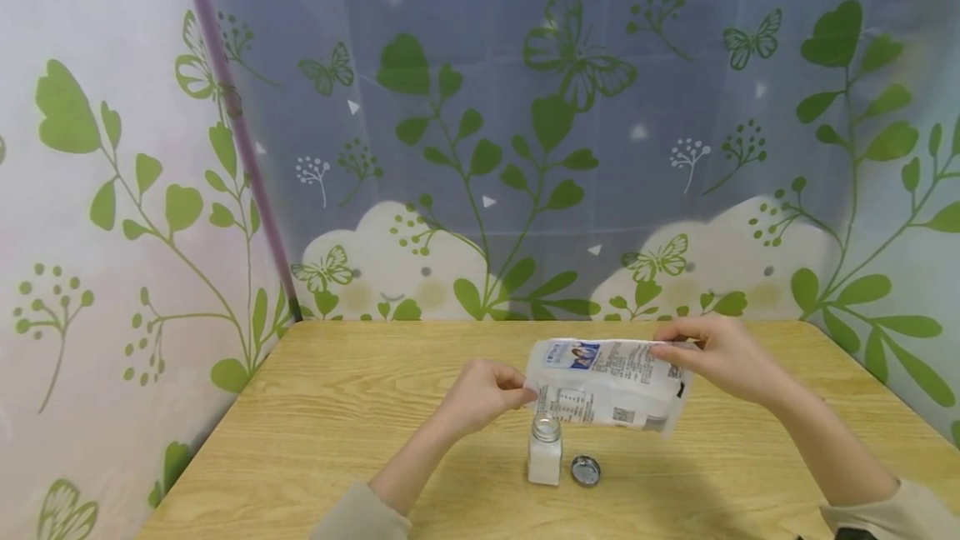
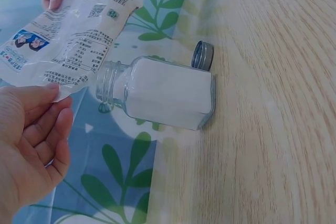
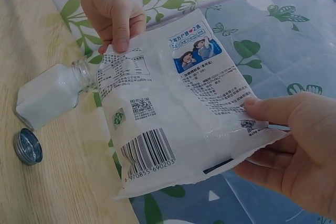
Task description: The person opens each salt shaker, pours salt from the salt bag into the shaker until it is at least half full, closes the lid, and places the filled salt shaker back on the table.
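Note:
A white printed salt bag [image 1: 609, 383] is held up over the table between both hands. My left hand [image 1: 483, 397] pinches its left end between thumb and fingers. At the opposite end, my right hand [image 1: 723, 357] grips the bag, thumb on the printed face and fingers behind. Just below the bag's left part stands an upright square glass jar [image 1: 545, 461], its mouth uncovered and white contents filling most of it. The bag's lower left edge is close over the jar's mouth. Beside the jar lies a silver screw lid [image 3: 28, 146], its hollow inner side showing.
The wood-grain table [image 1: 337, 407] extends around the jar and lid. Behind it hangs a blue cloth [image 1: 465, 148] printed with leaves and butterflies, and a pale printed cloth [image 1: 97, 215] borders the left side.

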Demonstrator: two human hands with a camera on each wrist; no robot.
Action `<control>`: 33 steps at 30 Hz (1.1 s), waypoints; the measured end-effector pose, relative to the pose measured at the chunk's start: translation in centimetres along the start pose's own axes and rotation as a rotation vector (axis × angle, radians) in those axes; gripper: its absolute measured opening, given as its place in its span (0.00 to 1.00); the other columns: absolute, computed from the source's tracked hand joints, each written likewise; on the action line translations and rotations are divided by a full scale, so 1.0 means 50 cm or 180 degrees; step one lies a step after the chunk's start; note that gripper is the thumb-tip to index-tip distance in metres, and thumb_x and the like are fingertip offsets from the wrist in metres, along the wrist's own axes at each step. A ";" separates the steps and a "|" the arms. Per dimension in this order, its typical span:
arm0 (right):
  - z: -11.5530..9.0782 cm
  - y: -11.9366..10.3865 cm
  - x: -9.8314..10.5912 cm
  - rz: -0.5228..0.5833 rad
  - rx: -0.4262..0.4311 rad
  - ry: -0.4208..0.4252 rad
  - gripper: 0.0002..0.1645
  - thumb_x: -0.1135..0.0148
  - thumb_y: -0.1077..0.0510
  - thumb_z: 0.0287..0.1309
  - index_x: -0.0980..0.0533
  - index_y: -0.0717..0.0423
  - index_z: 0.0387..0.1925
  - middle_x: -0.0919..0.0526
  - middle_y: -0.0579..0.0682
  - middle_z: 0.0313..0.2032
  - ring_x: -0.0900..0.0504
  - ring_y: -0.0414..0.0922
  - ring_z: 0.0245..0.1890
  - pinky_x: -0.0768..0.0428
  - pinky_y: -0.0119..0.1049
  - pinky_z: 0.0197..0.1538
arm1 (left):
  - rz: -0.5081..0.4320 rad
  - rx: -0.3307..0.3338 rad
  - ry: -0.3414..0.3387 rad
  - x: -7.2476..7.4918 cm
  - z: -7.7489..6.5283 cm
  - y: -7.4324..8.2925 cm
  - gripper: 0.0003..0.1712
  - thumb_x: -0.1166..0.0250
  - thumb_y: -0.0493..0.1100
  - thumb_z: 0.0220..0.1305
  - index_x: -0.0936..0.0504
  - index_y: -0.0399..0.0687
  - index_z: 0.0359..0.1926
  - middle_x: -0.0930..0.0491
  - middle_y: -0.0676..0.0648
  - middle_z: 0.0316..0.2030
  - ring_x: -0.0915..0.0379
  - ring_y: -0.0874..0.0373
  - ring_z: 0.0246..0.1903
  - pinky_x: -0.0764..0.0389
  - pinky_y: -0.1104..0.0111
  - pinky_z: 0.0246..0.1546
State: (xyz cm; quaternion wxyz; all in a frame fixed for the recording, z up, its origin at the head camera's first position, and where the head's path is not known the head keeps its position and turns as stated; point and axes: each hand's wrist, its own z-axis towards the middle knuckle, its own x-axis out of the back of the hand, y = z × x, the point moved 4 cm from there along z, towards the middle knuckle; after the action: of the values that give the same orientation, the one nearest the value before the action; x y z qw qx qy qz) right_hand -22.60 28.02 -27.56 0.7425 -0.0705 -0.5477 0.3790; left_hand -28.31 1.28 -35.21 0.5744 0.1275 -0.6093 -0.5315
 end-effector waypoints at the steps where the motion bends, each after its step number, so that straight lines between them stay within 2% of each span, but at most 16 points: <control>1: -0.001 0.001 0.000 0.0023 0.0004 0.0008 0.07 0.38 0.56 0.58 0.19 0.54 0.35 0.20 0.45 0.31 0.26 0.38 0.27 0.25 0.33 0.28 | -0.0003 -0.0005 0.0000 0.000 0.000 0.001 0.07 0.33 0.44 0.54 0.15 0.45 0.28 0.18 0.54 0.25 0.27 0.64 0.25 0.26 0.70 0.26; 13: -0.011 0.019 -0.005 0.0136 0.0041 0.0127 0.03 0.38 0.59 0.58 0.19 0.53 0.33 0.20 0.45 0.30 0.26 0.38 0.30 0.25 0.33 0.31 | 0.0121 -0.0047 0.0012 0.003 0.007 0.013 0.07 0.33 0.44 0.55 0.15 0.45 0.27 0.18 0.53 0.24 0.28 0.64 0.25 0.27 0.70 0.27; 17: -0.021 0.035 -0.010 0.0305 -0.0148 0.0091 0.06 0.40 0.58 0.59 0.19 0.56 0.34 0.20 0.48 0.32 0.24 0.38 0.30 0.24 0.34 0.31 | 0.0182 -0.0041 -0.0047 0.001 0.010 0.018 0.08 0.34 0.45 0.56 0.15 0.46 0.26 0.19 0.52 0.24 0.30 0.64 0.22 0.30 0.71 0.24; 23: -0.040 0.069 -0.029 0.0761 -0.0572 -0.0058 0.13 0.42 0.57 0.61 0.21 0.64 0.38 0.19 0.53 0.31 0.21 0.41 0.28 0.24 0.35 0.32 | 0.0281 -0.0086 -0.0066 0.000 0.016 0.029 0.09 0.35 0.44 0.57 0.16 0.48 0.23 0.19 0.48 0.22 0.34 0.65 0.19 0.35 0.73 0.18; 28: -0.053 0.091 -0.045 0.1016 -0.0690 -0.0045 0.14 0.43 0.57 0.62 0.22 0.66 0.39 0.18 0.52 0.29 0.21 0.43 0.29 0.24 0.36 0.34 | 0.0356 -0.0077 -0.0078 -0.002 0.021 0.038 0.09 0.34 0.43 0.57 0.16 0.46 0.23 0.19 0.49 0.22 0.32 0.65 0.19 0.35 0.73 0.18; 33: -0.063 0.113 -0.061 0.1108 -0.0845 0.0026 0.16 0.44 0.56 0.62 0.23 0.67 0.40 0.18 0.51 0.31 0.21 0.43 0.31 0.25 0.36 0.37 | 0.0433 -0.0076 -0.0122 -0.006 0.026 0.047 0.09 0.36 0.43 0.59 0.16 0.46 0.23 0.19 0.49 0.21 0.29 0.65 0.19 0.33 0.73 0.19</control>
State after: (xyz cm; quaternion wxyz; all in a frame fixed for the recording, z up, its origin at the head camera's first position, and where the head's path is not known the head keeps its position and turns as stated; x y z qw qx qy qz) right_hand -22.97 31.04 -34.04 0.6523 -0.2628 -0.5694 0.4258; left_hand -28.21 3.09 -33.20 0.5989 0.0688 -0.6211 -0.5008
